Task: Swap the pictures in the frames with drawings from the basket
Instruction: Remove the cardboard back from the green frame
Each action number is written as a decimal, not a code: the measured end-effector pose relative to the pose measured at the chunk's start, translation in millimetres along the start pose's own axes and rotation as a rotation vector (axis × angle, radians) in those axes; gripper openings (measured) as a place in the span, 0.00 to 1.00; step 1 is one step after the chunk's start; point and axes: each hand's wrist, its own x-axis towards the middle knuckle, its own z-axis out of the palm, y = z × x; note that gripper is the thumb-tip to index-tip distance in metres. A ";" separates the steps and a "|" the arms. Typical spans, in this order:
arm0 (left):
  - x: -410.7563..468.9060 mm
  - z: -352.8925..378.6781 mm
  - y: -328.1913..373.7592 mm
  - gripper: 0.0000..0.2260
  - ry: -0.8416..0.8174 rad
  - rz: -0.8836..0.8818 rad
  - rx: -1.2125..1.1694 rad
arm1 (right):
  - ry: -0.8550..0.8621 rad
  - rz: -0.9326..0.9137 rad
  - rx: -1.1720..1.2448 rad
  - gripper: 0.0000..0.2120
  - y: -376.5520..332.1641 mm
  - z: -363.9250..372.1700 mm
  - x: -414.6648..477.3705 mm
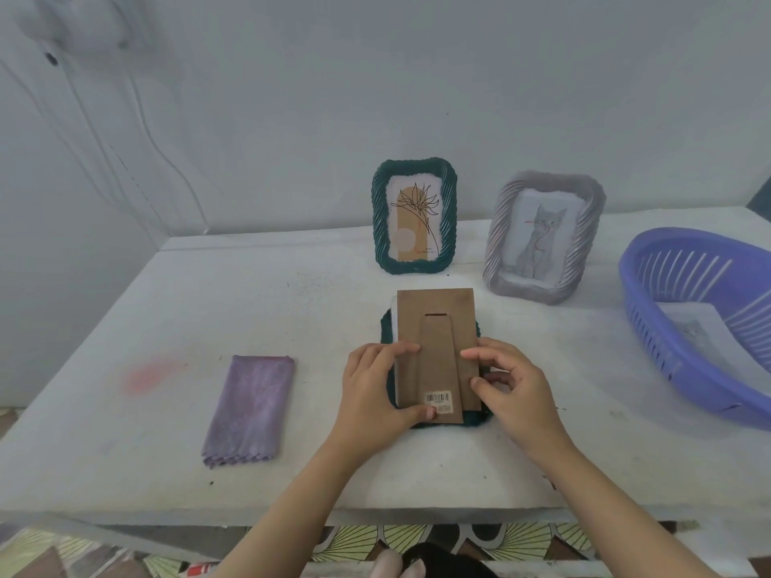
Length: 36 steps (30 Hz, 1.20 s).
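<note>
Both my hands are on the backing board of the face-down frame, which lies on the tabletop right in front of me. My left hand grips the board's left edge, fingers lying over the top and thumb tucked at the near edge beside the barcode sticker. My right hand is half curled, pinching the right edge between forefinger and thumb.

The board's long axis runs straight away from me toward the wall. It sits shifted that way, so its far end overhangs the frame's dark green rim, and a pale strip, probably the picture, shows at the far left corner. Neither hand is the nearer; they bracket the board evenly. I judge the coming move to be lifting the board off.

The basket stands well off to my right with a drawing inside, so my right hand is the natural one for it. The green frame and grey frame stand upright beyond the board, near enough to knock. A folded cloth lies apart to the left, out of the way.
</note>
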 end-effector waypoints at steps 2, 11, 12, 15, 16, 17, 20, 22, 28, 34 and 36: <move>0.4 -0.6 0.1 0.31 -0.014 -0.005 -0.004 | 0.006 0.002 -0.023 0.17 -1.2 0.8 0.8; 4.3 -13.5 6.0 0.20 -0.006 -0.212 -0.366 | -0.030 0.025 -0.015 0.12 -0.3 -2.9 5.4; 6.2 -17.1 6.9 0.19 0.003 -0.239 -0.424 | -0.028 0.021 -0.014 0.12 0.0 -2.3 5.8; 11.9 -28.8 3.3 0.19 0.030 -0.294 -0.524 | 0.011 -0.018 -0.118 0.12 2.7 -0.5 6.8; 13.9 -33.3 -0.3 0.20 0.050 -0.307 -0.544 | 0.026 -0.035 -0.180 0.11 4.7 -0.5 7.2; 16.0 -38.6 -4.8 0.20 0.071 -0.320 -0.556 | 0.035 -0.047 -0.247 0.11 7.2 -0.9 7.8; 25.9 -59.6 -21.3 0.21 0.107 -0.358 -0.536 | 0.012 -0.045 -0.406 0.12 13.4 -1.4 9.1; 34.7 -75.7 -34.8 0.21 0.102 -0.391 -0.499 | -0.007 -0.041 -0.433 0.12 14.9 -0.7 9.9; 56.7 -110.7 -75.0 0.19 0.060 -0.535 -0.486 | -0.002 -0.036 -0.438 0.13 16.5 -0.2 10.8; 67.2 -108.9 -97.5 0.18 0.050 -0.561 -0.282 | 0.008 -0.027 -0.433 0.13 17.5 0.3 10.6; 67.5 -106.6 -103.8 0.20 0.026 -0.562 -0.074 | 0.014 -0.028 -0.424 0.13 16.9 0.9 10.1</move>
